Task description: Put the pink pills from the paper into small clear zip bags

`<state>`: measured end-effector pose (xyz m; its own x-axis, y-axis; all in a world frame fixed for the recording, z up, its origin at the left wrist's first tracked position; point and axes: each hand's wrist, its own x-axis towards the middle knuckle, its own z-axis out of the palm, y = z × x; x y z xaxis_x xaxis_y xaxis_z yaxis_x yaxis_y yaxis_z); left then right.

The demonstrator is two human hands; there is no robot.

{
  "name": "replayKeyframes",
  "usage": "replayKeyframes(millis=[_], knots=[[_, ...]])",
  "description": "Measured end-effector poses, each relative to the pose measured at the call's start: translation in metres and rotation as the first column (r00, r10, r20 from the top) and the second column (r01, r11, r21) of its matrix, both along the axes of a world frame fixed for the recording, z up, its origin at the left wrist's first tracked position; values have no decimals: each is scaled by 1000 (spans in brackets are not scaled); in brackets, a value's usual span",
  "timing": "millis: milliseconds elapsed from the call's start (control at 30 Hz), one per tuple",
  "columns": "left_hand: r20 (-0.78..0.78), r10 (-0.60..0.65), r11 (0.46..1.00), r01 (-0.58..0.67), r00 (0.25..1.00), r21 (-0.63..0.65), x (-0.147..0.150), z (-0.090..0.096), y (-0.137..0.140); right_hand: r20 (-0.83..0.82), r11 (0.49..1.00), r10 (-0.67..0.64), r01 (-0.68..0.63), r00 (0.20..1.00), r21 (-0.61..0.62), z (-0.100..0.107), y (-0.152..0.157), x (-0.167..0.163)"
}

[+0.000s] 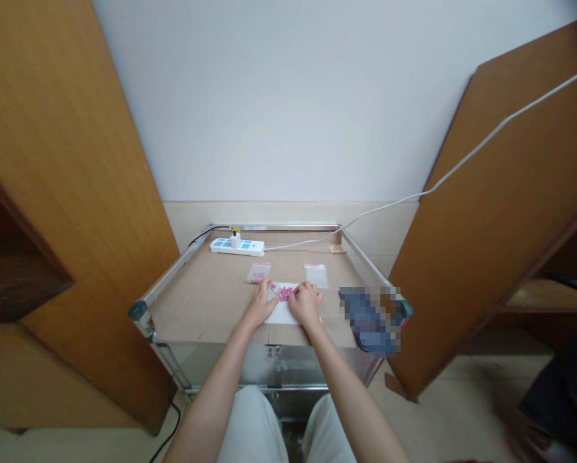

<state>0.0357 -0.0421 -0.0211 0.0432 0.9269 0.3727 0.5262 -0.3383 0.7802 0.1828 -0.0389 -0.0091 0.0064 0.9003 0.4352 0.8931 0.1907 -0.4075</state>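
A pile of small pink beads [285,294] lies on a white sheet [282,315] near the front of the table. My left hand [260,305] is at the left edge of the sheet, its thumb and fingers curled around what looks like a small clear plastic bag [272,291]. From the right, my right hand [306,303] reaches to the beads with fingers bent and pinched together; whatever they hold is hidden. Behind my left hand rests a clear zip bag [258,272] with pink marks or contents. Another clear zip bag [316,276] lies flat behind my right hand.
A white power strip [237,246] with a plug stands at the back left, its white cable [379,209] running off to the right. A dark blurred item [369,321] lies at the table's front right corner. Metal rails edge the table [186,308]; wooden furniture flanks both sides.
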Motion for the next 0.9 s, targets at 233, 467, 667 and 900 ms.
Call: replayKeyframes(millis=[233, 467, 667, 900], knots=[[-52, 6, 1000, -5, 999, 21, 0, 0, -2, -132, 986, 139, -124, 981, 116, 6, 0, 3], [-83, -6, 999, 9, 997, 39, 2, 5, -6, -187, 916, 392, -362, 901, 172, 10, -1, 0], [-112, -13, 998, 20, 994, 64, 3, 6, -8, -240, 880, 465, -414, 852, 234, 7, 1, 0], [-108, -15, 998, 22, 994, 64, 4, 8, -8, -267, 841, 533, -467, 803, 273, 0, 6, -1]])
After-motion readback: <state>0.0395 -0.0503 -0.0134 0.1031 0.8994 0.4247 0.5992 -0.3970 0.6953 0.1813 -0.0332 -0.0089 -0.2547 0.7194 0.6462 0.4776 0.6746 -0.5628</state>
